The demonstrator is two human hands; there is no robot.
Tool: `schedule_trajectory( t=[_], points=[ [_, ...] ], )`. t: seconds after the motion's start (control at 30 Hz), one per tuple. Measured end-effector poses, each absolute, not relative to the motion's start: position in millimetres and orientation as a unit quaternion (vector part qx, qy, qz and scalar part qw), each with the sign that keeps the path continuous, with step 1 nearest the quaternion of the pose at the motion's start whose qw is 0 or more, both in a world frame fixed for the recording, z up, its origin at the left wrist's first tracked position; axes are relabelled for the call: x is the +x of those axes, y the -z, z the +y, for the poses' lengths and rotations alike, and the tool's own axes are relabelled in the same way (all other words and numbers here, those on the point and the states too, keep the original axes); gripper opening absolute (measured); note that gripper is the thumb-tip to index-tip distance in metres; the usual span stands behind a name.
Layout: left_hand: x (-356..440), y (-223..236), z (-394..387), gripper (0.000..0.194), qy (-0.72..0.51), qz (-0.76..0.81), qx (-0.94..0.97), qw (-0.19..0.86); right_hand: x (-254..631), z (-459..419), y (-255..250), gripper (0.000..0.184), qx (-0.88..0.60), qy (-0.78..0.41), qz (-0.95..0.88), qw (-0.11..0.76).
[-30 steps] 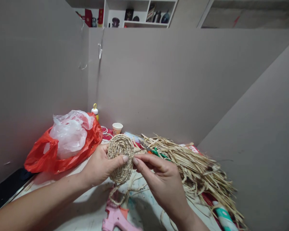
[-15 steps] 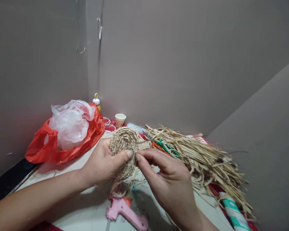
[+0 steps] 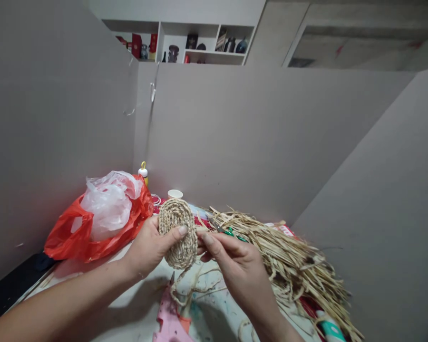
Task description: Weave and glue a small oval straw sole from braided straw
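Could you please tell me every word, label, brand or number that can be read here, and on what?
No text can be read.
Red-and-white item behind the straw: marks too blurred.
Dark box on shelf: marks too small.
Woven piece: no lettering visible.

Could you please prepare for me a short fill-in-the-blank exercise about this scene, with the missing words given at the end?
1. The left hand holds an oval coil of braided beige straw, its ____ lying across the front.
2. A crumpled, translucent white plastic bag sits in an open plastic bag whose colour is ____.
3. A long bundle of dry beige straw lies on the ____ side of the picture.
4. Below the coil lies a plastic glue gun, mostly ____ in colour.

Missing words: thumb; red; right; pink.
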State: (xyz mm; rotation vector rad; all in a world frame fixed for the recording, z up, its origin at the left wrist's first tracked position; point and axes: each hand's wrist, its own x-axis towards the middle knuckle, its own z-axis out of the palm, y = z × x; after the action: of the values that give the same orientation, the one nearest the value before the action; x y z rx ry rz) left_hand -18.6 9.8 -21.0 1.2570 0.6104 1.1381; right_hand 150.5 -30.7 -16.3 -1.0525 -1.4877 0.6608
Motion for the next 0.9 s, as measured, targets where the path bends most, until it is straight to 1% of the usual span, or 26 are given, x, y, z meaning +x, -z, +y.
schedule_trajectory(
  t=[0.13,0.2,0.27,0.33,0.47,0.57,0.67,0.73,0.9],
  points=[
    [-18,23,11,0.024,-0.506,0.264,0.543,0.616,148,-33,27,0.012,-0.448,-0.189,-0.643,0.592],
    [-16,25,11,0.024,-0.508,0.258,0.541,0.619,147,-33,31,0.014,-0.432,-0.138,-0.660,0.599],
    [-16,26,10,0.023,-0.505,0.253,0.540,0.624,145,-33,31,0.015,-0.417,-0.113,-0.668,0.606],
    [-16,25,9,0.023,-0.499,0.250,0.546,0.626,144,-33,30,0.015,-0.410,-0.119,-0.664,0.614],
    [-19,21,9,0.021,-0.468,0.242,0.575,0.626,145,-32,27,0.012,-0.415,-0.195,-0.637,0.619],
    [-21,19,10,0.019,-0.451,0.246,0.574,0.637,148,-33,24,0.005,-0.426,-0.254,-0.620,0.608],
    [-21,18,9,0.019,-0.447,0.246,0.575,0.640,150,-34,21,0.005,-0.428,-0.289,-0.619,0.592],
    [-20,18,8,0.018,-0.447,0.243,0.579,0.637,151,-35,20,0.005,-0.421,-0.278,-0.631,0.590],
    [-20,17,5,0.017,-0.444,0.235,0.578,0.643,148,-38,24,0.012,-0.394,-0.199,-0.670,0.597]
  ],
)
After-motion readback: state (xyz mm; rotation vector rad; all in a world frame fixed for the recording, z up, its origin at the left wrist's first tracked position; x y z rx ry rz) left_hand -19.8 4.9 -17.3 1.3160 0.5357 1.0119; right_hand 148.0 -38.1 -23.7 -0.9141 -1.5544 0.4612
